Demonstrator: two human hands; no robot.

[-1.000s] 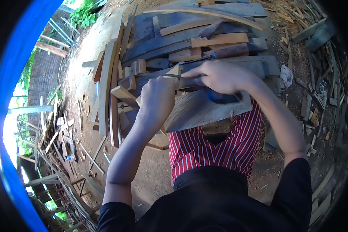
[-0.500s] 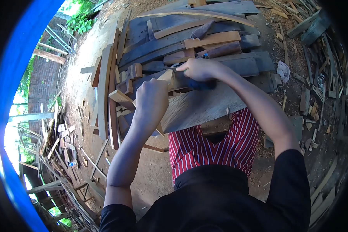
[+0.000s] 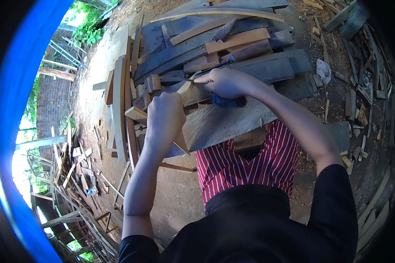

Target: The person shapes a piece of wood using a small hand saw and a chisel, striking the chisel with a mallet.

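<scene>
My left hand [image 3: 166, 111] is closed round a light wooden piece [image 3: 186, 91], whose upper end stands out beyond the knuckles and whose pointed lower end shows below. Just right of it, my right hand [image 3: 227, 83] is closed, its index finger stretched toward the top of that piece. A dark blue bundle [image 3: 229, 101] shows beneath the right palm; what the fingers grip is too hidden to name. Both hands are over a broad grey board [image 3: 224, 125] lying above my striped lap.
Planks and offcuts, among them an orange-brown block [image 3: 239, 40] and a long curved strip [image 3: 219, 12], lie beyond my hands. Upright boards [image 3: 118, 109] stand at the left. Scrap wood [image 3: 375, 74] is heaped on the right, with a white crumpled bag [image 3: 323, 71] nearby.
The view has shifted slightly. Both hands remain close together, and the right hand's fingertip is still by the top of the light wooden piece, which appears tilted a little differently.
</scene>
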